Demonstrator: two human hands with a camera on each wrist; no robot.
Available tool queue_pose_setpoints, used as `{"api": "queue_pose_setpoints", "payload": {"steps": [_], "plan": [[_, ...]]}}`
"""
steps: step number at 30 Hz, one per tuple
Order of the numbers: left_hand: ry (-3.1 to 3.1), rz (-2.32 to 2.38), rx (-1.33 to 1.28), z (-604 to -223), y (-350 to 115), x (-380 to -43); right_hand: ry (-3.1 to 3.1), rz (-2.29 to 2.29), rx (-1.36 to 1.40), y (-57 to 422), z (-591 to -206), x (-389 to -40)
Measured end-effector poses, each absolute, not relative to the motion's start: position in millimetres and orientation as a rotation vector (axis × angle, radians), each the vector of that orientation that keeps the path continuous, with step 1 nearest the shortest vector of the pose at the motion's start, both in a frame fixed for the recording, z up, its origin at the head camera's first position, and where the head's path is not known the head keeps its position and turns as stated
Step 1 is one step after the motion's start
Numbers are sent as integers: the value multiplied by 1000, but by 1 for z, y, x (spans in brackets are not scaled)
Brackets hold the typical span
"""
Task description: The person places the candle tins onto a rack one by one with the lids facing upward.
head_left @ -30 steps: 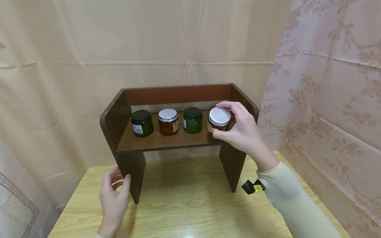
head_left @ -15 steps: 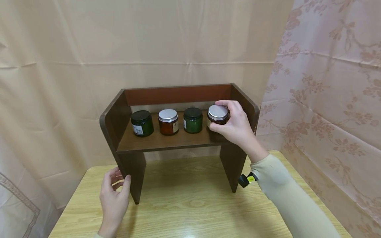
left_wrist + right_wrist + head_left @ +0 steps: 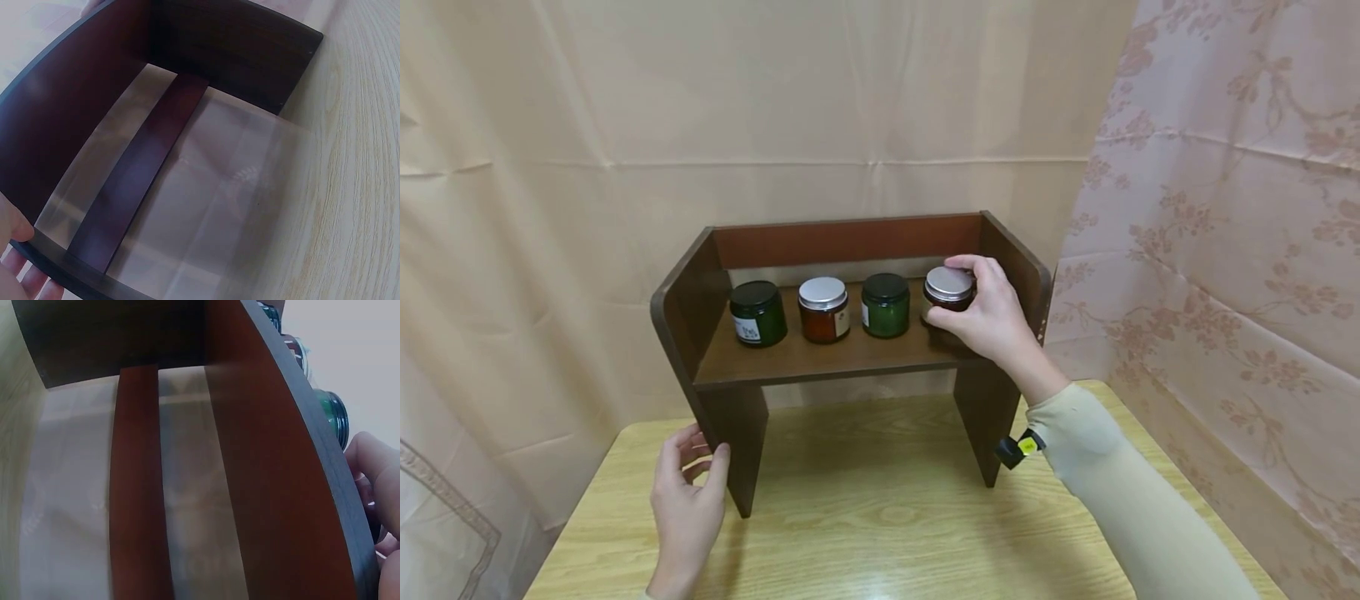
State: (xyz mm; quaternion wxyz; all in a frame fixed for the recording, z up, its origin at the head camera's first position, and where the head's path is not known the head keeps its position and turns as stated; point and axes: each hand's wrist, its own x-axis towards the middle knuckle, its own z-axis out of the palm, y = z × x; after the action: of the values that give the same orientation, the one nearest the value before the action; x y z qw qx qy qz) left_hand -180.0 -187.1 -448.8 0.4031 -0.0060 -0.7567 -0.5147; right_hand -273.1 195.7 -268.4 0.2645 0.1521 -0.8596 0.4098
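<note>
A small dark wooden shelf [image 3: 827,365] stands on the table. My right hand [image 3: 996,321] holds a dark amber jar [image 3: 949,285] with a silver lid at the right end of its board, thumb in front and fingers behind. In the right wrist view that hand [image 3: 381,481] shows only in part past the board's edge. My left hand [image 3: 688,504] grips the front edge of the shelf's left side panel [image 3: 730,442], low down. The left wrist view has its thumb [image 3: 19,226] on one face of the panel and the fingers on the other.
Left of the held jar stand a green jar [image 3: 886,306] with a black lid, an amber jar [image 3: 824,310] with a silver lid and another green jar [image 3: 758,314]. A beige curtain [image 3: 865,108] hangs behind, a floral one [image 3: 1240,250] at the right. The table [image 3: 880,517] is light wood.
My right hand and the silver-lidded jar have shifted slightly left and back, and the jar has gone from tilted to upright. My left hand stays where it was.
</note>
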Motion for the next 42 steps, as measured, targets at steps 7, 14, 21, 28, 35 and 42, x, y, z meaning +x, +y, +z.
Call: {"api": "queue_pose_setpoints", "payload": {"steps": [7, 14, 21, 28, 35, 42], "plan": [[-1908, -1296, -21, -450, -187, -180, -2378, 1204, 388, 197, -270, -273], [-1906, -1292, -28, -450, -188, -180, -2401, 1335, 367, 196, -269, -272], [-1907, -1294, -12, -449, -190, -180, -2413, 1364, 352, 193, -268, -272], [-1920, -1292, -7, -448, -190, -181, -2437, 1307, 368, 194, -269, -272], [-1933, -1288, -14, -447, -191, -182, -2498, 1154, 419, 199, -271, -262], [-1975, -1285, -3, -452, -194, -177, -2528, 992, 437, 206, -280, -234]]}}
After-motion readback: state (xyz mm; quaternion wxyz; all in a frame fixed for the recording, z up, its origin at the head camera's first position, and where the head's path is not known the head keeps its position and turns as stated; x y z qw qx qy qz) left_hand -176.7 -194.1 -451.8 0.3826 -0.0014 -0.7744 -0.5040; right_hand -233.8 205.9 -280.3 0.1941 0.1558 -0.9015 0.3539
